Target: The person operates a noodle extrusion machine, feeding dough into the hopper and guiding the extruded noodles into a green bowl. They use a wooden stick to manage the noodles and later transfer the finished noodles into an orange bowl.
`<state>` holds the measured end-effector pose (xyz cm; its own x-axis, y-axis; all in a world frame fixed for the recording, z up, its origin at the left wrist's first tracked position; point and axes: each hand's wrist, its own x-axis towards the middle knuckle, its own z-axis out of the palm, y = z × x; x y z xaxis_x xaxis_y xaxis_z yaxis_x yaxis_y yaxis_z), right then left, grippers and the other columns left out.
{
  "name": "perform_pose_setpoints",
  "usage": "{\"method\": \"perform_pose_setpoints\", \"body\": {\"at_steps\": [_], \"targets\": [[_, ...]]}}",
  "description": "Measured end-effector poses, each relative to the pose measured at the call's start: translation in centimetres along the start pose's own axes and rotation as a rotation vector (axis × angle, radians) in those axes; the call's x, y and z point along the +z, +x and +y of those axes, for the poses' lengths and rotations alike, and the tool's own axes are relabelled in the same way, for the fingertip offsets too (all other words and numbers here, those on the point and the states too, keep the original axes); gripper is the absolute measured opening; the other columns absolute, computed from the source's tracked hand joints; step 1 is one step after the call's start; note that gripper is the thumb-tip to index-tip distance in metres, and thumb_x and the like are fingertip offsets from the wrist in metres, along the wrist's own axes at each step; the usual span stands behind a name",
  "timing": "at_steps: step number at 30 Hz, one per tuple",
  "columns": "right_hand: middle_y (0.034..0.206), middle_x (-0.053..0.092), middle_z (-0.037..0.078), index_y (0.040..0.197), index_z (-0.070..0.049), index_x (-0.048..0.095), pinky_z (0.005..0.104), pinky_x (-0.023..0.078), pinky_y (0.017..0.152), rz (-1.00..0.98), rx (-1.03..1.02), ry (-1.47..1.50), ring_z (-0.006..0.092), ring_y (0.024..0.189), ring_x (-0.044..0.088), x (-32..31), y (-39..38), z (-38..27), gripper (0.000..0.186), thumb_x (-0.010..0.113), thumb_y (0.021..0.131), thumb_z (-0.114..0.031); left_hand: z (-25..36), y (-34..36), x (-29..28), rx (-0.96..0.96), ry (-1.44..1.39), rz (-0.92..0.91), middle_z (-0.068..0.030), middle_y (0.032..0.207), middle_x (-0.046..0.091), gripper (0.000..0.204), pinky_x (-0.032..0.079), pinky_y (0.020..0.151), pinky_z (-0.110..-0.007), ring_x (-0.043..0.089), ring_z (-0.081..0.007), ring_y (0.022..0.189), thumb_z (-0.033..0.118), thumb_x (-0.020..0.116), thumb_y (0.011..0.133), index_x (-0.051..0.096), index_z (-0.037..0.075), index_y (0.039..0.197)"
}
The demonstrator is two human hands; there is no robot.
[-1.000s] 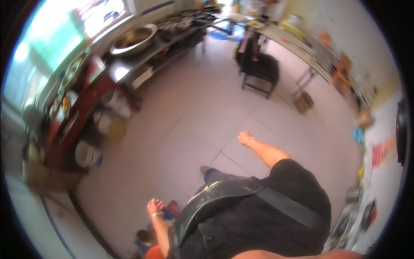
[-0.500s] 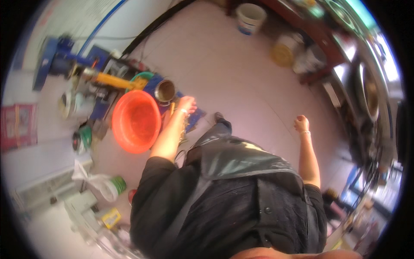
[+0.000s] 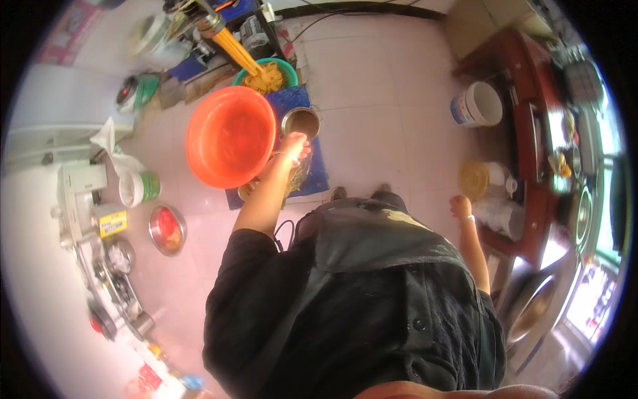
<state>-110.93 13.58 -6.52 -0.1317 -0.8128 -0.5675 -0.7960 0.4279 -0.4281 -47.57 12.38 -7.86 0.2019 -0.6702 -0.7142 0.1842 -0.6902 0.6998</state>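
Note:
My left hand (image 3: 294, 147) hangs with its fingers curled together, and nothing shows in them. In the view it overlaps the rim of a round metal pot (image 3: 302, 122) on a blue surface (image 3: 318, 163); whether it touches the pot I cannot tell. A wide orange basin (image 3: 231, 137) stands just left of that hand and forearm. Down at my right side, my right hand (image 3: 460, 206) is loosely closed with nothing visible in it. Its nearest things are a yellow bucket (image 3: 474, 180) and a pale bag (image 3: 498, 216) on the floor.
Behind the basin, a yellow-orange tube (image 3: 236, 50) slants over a green basin (image 3: 287, 70) of yellow strands. A white bucket (image 3: 483, 104) stands by the reddish-brown table (image 3: 531, 73) at right. On the left floor are a metal bowl (image 3: 167, 229) and a white-green bucket (image 3: 139, 188).
My view has turned left to right, so the basin and pot now appear higher and the table closer at right. Both hands stay curled; my right hand appears slightly lower.

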Motion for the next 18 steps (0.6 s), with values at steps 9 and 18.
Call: {"method": "perform_pose_setpoints", "body": {"at_steps": [9, 18], "targets": [[0.064, 0.063, 0.015, 0.082, 0.000, 0.068, 0.0380, 0.050, 0.051, -0.061, -0.256, -0.257, 0.0266, 0.054, 0.062, -9.5, 22.1, -7.2, 0.026, 0.056, 0.081, -0.024, -0.2, -0.2, 0.5, -0.135, -0.227, 0.349, -0.0072, 0.093, 0.065, 0.025, 0.054, 0.057, -0.034, 0.065, -0.0187, 0.071, 0.025, 0.051, 0.095, 0.054, 0.008, 0.113], [0.074, 0.064, 0.024, 0.078, 0.001, 0.067, 0.0474, 0.048, 0.069, -0.104, -0.695, -0.487, 0.0410, 0.073, 0.063, -13.7, 42.3, -19.0, 0.035, 0.051, 0.083, -0.029, 5.1, -0.8, 9.4, -0.147, -0.452, 0.517, -0.0079, 0.092, 0.062, 0.025, 0.054, 0.056, -0.034, 0.064, -0.0209, 0.069, 0.027, 0.055, 0.093, 0.052, 0.011, 0.111]]}}
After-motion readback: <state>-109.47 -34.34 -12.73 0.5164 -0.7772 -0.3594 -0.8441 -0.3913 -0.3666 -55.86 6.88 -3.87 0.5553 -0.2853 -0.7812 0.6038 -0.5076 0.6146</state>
